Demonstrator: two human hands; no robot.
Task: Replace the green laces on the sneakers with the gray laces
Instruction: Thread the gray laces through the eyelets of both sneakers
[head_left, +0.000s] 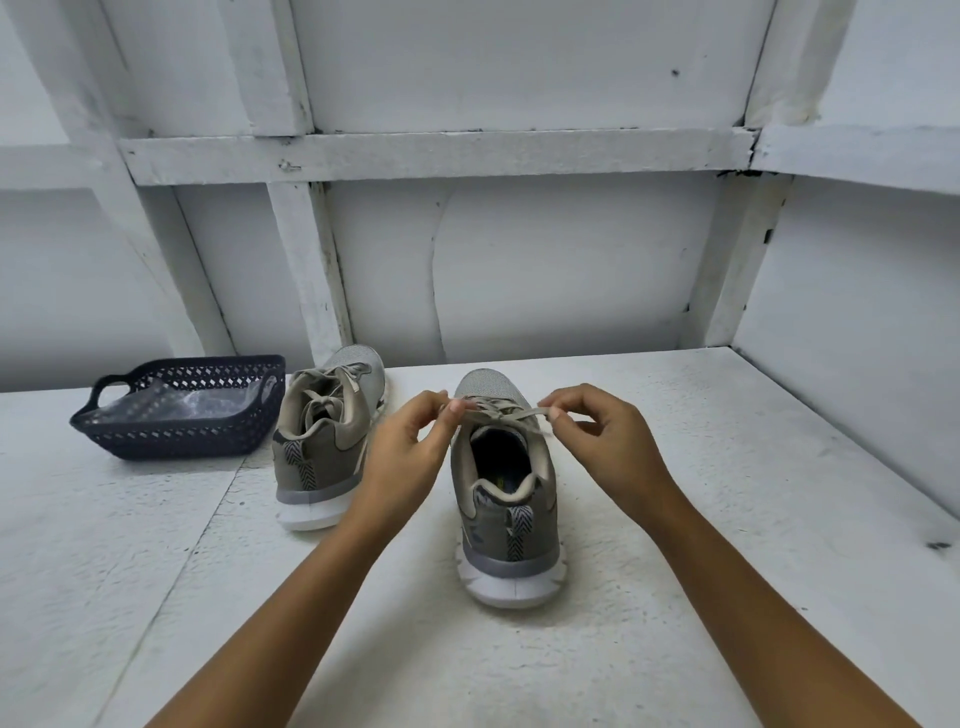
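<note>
Gray lace (519, 414) on the near sneaker (506, 499), mid-table: left hand (410, 447) and right hand (597, 436) each pinch an end. Pull both evenly, I'd say, snug over the tongue. Beyond, the other sneaker (324, 426) looks tied, with a basket (182, 436) beside it.

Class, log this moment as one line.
left hand, right hand: pinch gray lace | sneaker: on table | stage: tying

Olive-gray far sneaker (317, 457) and near sneaker (488, 530) are showing pale gray mesh toes, white soles and black-and-white chevron heel tabs (519, 535) (their laces (519, 414) a light gray-beige), while a navy basket (182, 436) is displaying a diamond lattice on a speckled white table (727, 493).
</note>
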